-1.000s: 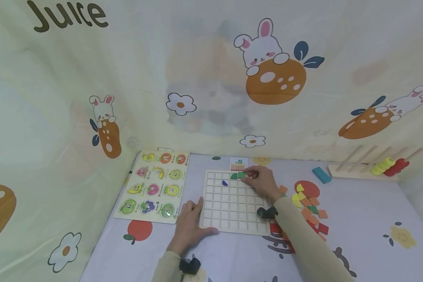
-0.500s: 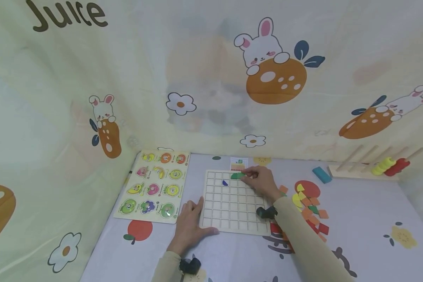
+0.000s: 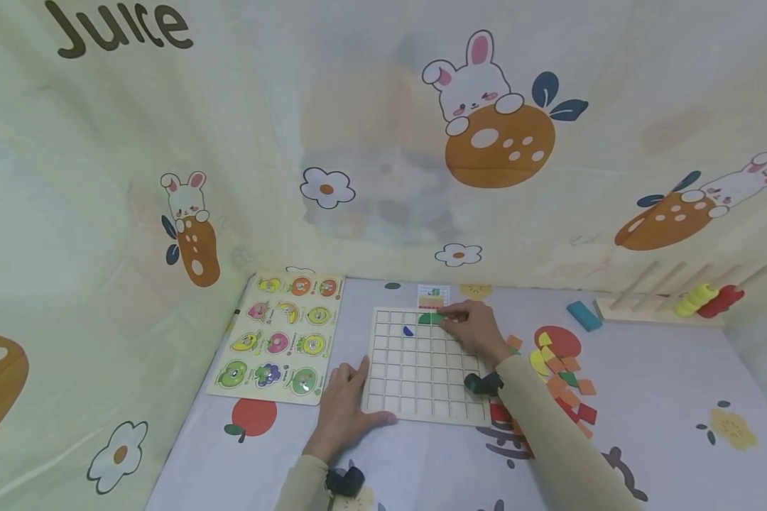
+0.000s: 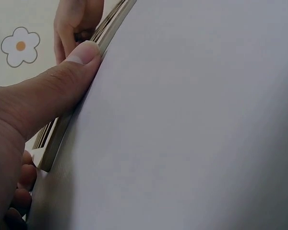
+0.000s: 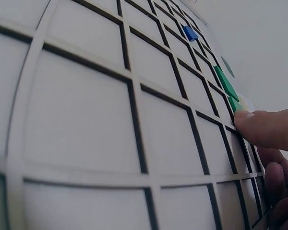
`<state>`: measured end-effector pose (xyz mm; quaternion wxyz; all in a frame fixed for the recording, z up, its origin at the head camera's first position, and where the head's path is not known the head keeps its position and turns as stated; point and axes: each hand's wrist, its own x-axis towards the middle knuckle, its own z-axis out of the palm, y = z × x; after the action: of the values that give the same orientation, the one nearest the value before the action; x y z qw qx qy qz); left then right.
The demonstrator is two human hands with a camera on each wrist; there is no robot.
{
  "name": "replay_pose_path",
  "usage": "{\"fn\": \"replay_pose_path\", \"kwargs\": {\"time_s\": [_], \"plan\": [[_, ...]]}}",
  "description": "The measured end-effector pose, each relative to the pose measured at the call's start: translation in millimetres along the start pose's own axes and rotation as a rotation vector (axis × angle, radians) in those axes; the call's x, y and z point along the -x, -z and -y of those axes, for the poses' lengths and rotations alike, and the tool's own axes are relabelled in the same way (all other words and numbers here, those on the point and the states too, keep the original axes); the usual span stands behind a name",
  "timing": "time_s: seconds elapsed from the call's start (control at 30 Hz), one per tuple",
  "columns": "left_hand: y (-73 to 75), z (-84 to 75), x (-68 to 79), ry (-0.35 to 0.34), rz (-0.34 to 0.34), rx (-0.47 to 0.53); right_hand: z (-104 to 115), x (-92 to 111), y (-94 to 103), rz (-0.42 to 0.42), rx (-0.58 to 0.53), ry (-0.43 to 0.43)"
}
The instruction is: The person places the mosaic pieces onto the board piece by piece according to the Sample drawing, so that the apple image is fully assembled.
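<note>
A pale wooden grid board lies on the table in front of me. My left hand braces its near left corner, thumb stretched along the front edge and index finger along the left side. In the left wrist view the thumb presses that edge. At the board's far edge, my right hand pinches a green tile, partly hidden by the thumb. Beside it in the top row lies another green tile with a curved side. A small blue piece sits one row nearer.
A small picture card lies behind the board. Left of it is a fruit puzzle board. Orange, red, yellow and green tiles are scattered at right. Farther right are a teal block and a peg stand with yellow and red beads.
The green tile under my right hand has settled level against its neighbour, closing the slight gap between them. My left hand and the board stay in place.
</note>
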<state>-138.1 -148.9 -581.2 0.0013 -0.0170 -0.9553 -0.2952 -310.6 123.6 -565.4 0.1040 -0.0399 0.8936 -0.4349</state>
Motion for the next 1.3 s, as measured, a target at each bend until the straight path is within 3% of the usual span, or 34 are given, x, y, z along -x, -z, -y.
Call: {"fn": "replay_pose_path", "kwargs": {"time_s": [0.23, 0.33, 0.47, 0.57, 0.93, 1.17, 1.3], "plan": [[-1.4, -0.5, -1.1, 0.008, 0.003, -0.014, -0.1, 2.1, 4.2, 0.012, 0.009, 0.038], [-1.1, -0.8, -0.8, 0.010, 0.003, -0.013, -3.6, 3.0, 8.2, 0.005, -0.010, 0.095], [-1.0, -1.2, -0.9, 0.009, -0.004, -0.011, -11.5, 4.4, 21.7, -0.056, -0.002, 0.156], [-1.9, -1.5, -1.1, 0.007, -0.006, -0.012, -18.3, 11.1, 41.6, -0.084, 0.035, 0.150], [-3.8, -2.8, -0.5, 0.041, 0.013, -0.028, -73.6, 66.6, 123.6, 0.006, 0.247, 0.123], [-3.1, -3.7, 1.4, 0.047, 0.005, -0.015, -96.3, 105.5, 142.7, -0.008, 0.336, 0.083], [-3.2, -3.4, 1.1, 0.042, 0.001, -0.021, -104.4, 117.7, 147.5, -0.032, 0.370, 0.052]]}}
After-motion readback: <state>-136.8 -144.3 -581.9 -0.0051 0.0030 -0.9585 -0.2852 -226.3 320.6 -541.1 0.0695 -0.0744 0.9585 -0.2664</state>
